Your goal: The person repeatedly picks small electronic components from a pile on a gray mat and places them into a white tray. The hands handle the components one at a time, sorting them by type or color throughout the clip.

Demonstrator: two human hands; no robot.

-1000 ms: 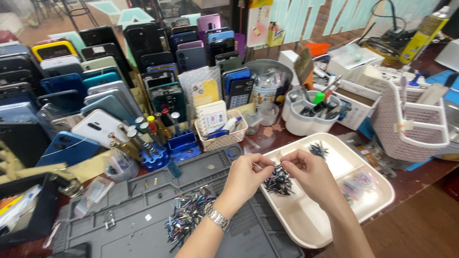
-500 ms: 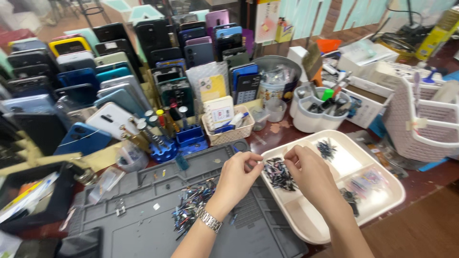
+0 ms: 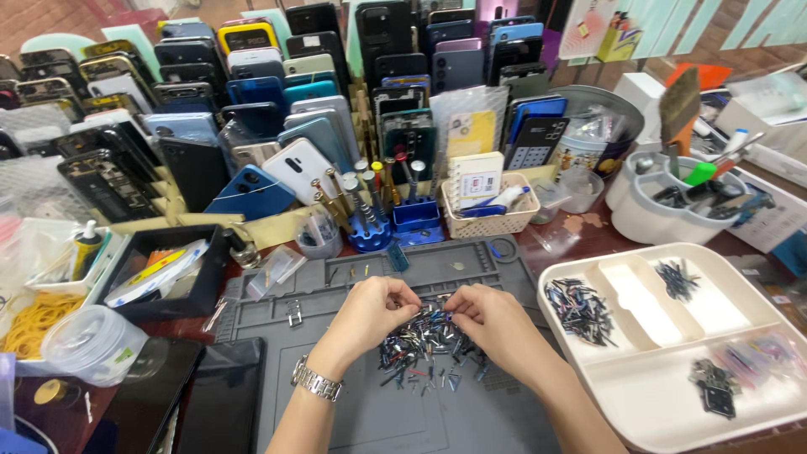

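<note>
2 bare hands meet over a heap of small metal parts (image 3: 424, 345) on a grey work mat (image 3: 336, 403). The left hand (image 3: 370, 313) and right hand (image 3: 492, 319) are each curled, fingertips pinching at parts on top of the heap. Picking well probably means lifting 1 piece at a time. A cream divided tray (image 3: 672, 395) lies just right.

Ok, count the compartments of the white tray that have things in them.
3, as far as shows: on the white tray, the far-left compartment holds dark small parts, the far-right one a smaller bunch, and the long near one dark pieces. The middle looks bare.
</note>
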